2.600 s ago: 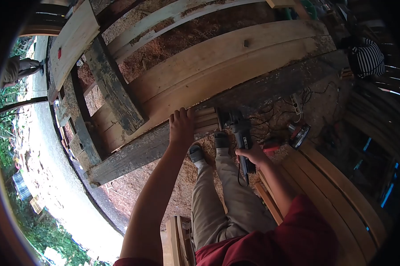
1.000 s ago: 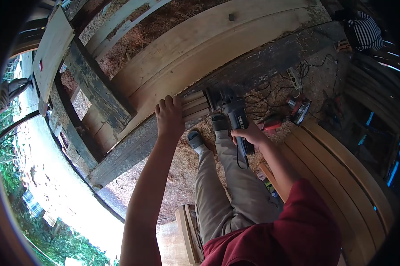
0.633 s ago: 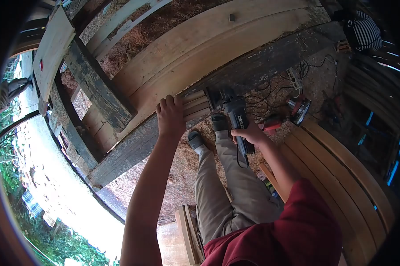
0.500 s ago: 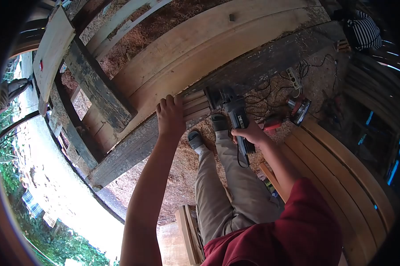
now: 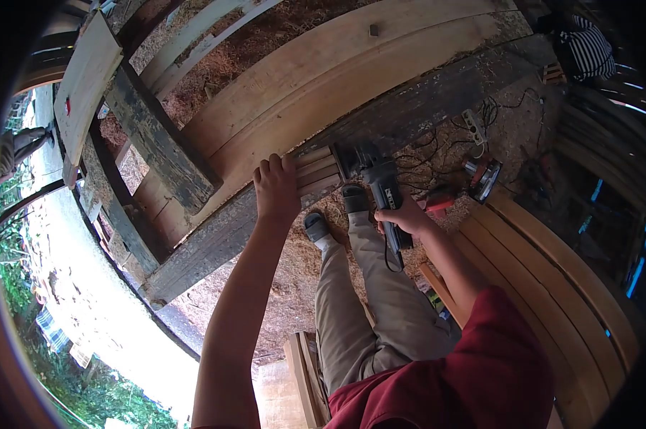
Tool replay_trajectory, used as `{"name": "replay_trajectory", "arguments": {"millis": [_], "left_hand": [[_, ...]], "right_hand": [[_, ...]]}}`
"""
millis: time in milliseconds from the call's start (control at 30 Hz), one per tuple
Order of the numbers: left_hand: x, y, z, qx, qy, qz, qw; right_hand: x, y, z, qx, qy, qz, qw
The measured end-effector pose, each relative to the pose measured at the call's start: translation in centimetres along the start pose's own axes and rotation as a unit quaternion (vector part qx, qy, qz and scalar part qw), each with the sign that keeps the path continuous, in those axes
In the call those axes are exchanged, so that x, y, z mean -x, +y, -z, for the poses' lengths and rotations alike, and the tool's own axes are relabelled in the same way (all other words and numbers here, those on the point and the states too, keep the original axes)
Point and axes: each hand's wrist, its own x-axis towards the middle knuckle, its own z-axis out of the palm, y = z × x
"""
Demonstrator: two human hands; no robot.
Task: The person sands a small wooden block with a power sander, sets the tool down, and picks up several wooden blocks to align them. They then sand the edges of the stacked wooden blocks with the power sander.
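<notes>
My left hand (image 5: pixel 276 187) is wrapped round the left end of a small stack of wooden strips (image 5: pixel 317 171), at the edge of the long dark beam (image 5: pixel 216 247). A dark power tool (image 5: pixel 384 187) is in my right hand (image 5: pixel 403 217), its body pointing away from me. The head of the tool meets the right end of the strips. My right fingers are closed round the tool's lower body, where a black cord hangs in a loop.
Wide planks (image 5: pixel 280 96) lie beyond the beam. On the right are a power strip (image 5: pixel 474 127), a red tool (image 5: pixel 441 196), a circular metal tool (image 5: pixel 485 179) and stacked boards (image 5: pixel 537 286). Another person's legs (image 5: pixel 24 146) show at far left. Shavings cover the ground.
</notes>
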Motion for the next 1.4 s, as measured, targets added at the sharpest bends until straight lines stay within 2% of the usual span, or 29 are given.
{"name": "replay_trajectory", "arguments": {"millis": [1400], "left_hand": [[-0.1, 0.2, 0.1, 0.0, 0.002, 0.0, 1.0]], "right_hand": [[-0.3, 0.9, 0.6, 0.014, -0.009, -0.011, 1.0]]}}
